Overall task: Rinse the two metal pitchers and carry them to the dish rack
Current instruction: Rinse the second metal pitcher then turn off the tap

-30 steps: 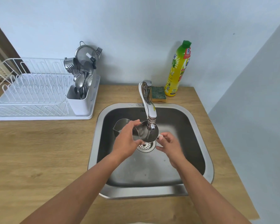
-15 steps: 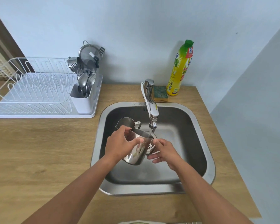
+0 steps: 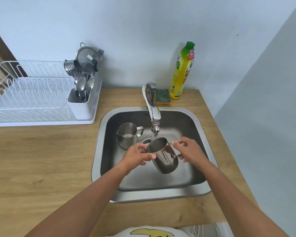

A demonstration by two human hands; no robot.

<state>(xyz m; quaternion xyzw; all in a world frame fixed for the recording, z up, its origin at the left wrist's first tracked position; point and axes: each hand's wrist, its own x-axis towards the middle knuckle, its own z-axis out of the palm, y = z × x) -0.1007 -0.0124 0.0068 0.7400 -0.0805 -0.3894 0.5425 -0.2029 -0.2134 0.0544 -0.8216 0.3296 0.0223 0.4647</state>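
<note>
Both hands grip one metal pitcher [image 3: 164, 155] under the running faucet [image 3: 154, 108]: left hand [image 3: 138, 155] on rim, right hand [image 3: 190, 151] on handle. Second pitcher [image 3: 126, 136] stands in sink [image 3: 191, 190], at 10 o'clock.

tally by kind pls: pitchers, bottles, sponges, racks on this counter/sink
Metal pitchers: 2, one held under the tap by the left hand and right hand, one standing in the sink
Dish soap bottle: 1
Sponge: 1
Dish rack: 1
Total: 5
</note>
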